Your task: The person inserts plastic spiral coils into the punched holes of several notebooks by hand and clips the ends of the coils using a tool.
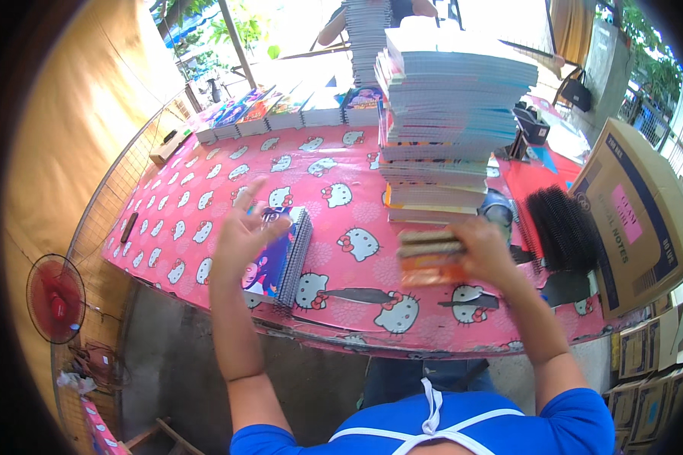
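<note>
My left hand [250, 236] is open, its fingers spread over a small stack of spiral notebooks [284, 262] near the table's front edge. The top notebook has a blue and purple illustrated cover, and the black coils face right. In my right hand [484, 249] is an orange and brown block-like thing [432, 259], gripped at its right end and blurred by motion. It is just in front of a tall stack of books or notebook sheets [455, 114]. Right of that hand lies a bunch of black spiral binding coils [560, 227].
The table [341, 262] has a pink printed cover with torn dark patches. Several notebook stacks [284, 114] line its back edge. A cardboard box [634, 220] leans at the right, beside a black metal device [530, 130]. A red fan [57, 299] stands at the left. A person [334, 30] is beyond another tall stack.
</note>
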`<state>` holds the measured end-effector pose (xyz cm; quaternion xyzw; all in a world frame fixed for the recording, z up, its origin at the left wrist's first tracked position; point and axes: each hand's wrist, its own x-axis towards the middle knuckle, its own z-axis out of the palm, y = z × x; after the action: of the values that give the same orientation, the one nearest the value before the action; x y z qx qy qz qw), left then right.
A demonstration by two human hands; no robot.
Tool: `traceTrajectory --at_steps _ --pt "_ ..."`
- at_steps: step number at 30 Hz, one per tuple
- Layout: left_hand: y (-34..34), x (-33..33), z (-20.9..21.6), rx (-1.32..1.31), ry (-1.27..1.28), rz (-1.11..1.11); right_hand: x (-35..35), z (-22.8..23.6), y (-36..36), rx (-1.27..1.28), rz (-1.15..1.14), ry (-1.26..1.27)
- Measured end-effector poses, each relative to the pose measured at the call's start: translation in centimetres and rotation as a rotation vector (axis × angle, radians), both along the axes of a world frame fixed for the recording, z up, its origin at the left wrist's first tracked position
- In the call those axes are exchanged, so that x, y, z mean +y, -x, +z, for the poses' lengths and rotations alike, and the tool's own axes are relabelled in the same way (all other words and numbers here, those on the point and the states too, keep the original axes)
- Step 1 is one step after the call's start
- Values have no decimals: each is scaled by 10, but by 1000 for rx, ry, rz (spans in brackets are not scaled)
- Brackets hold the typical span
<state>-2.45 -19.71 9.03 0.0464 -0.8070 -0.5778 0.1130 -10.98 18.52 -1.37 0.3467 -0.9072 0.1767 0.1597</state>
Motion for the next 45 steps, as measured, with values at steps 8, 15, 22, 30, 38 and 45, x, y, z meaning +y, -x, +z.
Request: traceTrajectory --at_steps 8,15,22,30,38,45 --pt "-41 138 -31 241 98 -274 4 96 -6 -100 44 202" --pt "-5 189 -72 297 -33 -327 3 229 125 772 -10 111" --pt "3 202 -108 313 783 -144 -6 227 119 727 53 33" --pt "-12 207 -96 237 719 -118 -11 246 114 530 153 23" --pt "3 179 -51 109 -876 -405 -3 246 98 684 -23 -143" --pt "3 147 -31 175 -875 -137 4 112 -38 566 495 20"
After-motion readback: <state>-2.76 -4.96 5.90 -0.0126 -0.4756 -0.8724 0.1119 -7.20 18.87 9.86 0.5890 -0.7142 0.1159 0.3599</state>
